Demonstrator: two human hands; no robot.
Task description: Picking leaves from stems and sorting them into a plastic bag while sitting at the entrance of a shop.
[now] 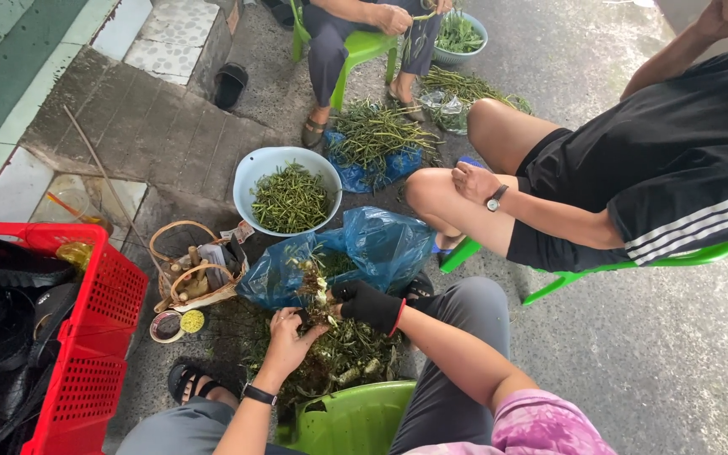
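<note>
Leafy green flowering stalk is sitting between our hands above the blue plastic bag; bare left hand is pinching its base; black-gloved right hand is gripping it; we are stripping close, judging short pulls cleaner.

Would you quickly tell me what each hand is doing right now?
Left hand: closed on the plant sprig.
Right hand, black-gloved: gripping the same sprig.

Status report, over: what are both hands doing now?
Left hand bare, right hand in black glove, both pinching one plant sprig. Blue bag just behind it, trimmings pile below. Nothing blocking the hands.
</note>
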